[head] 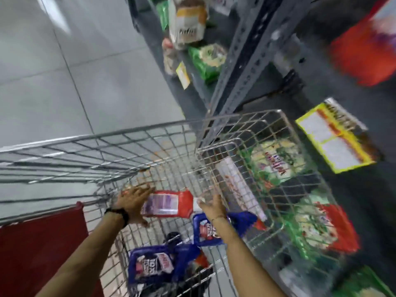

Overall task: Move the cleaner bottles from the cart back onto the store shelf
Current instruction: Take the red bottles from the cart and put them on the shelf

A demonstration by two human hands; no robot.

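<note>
A red cleaner bottle point(171, 203) with a white cap lies on its side in the wire cart point(128, 133). My left hand point(132, 202) is spread against the bottle's base, fingers apart, with a dark band on the wrist. My right hand point(213, 205) hovers open just beside the cap end. A blue cleaner bottle point(242, 221) lies under my right wrist, and a second blue bottle point(154, 264) lies nearer to me in the cart. The dark grey store shelf point(242, 61) stands to the right of the cart. The view is motion-blurred.
Green packets point(276, 163) and a white box lie beyond the cart's right wall on a low shelf. A yellow price tag point(334, 138) hangs on the shelf edge. Red packs point(364, 54) sit higher up. A red flap point(42, 243) covers the cart's near left. Grey tiled floor point(64, 71) spreads to the left.
</note>
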